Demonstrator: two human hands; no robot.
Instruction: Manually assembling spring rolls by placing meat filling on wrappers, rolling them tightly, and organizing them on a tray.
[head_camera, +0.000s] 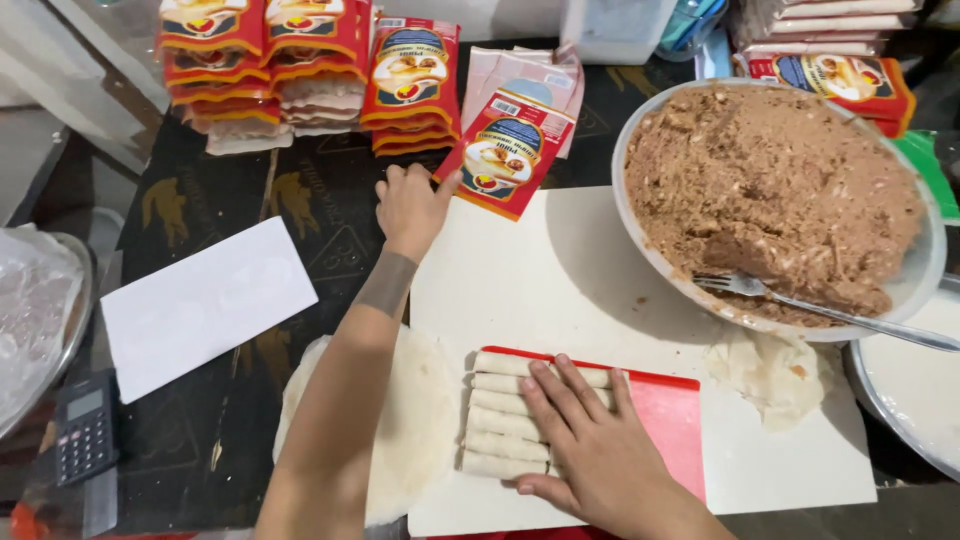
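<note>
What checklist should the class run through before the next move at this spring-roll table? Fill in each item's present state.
1. Left hand has hold of the red printed pouch: ok, fingers touch its lower corner.
2. Right hand steadies the rolls: ok, palm flat across them.
3. Rolls lined up side by side: ok, a neat row on the red tray.
4. Pouch open and ready: cannot tell.
5. Fork parked safely: ok, resting in the filling bowl, handle over the rim.
6. Wrapper stack within reach: ok, beside the left forearm.
</note>
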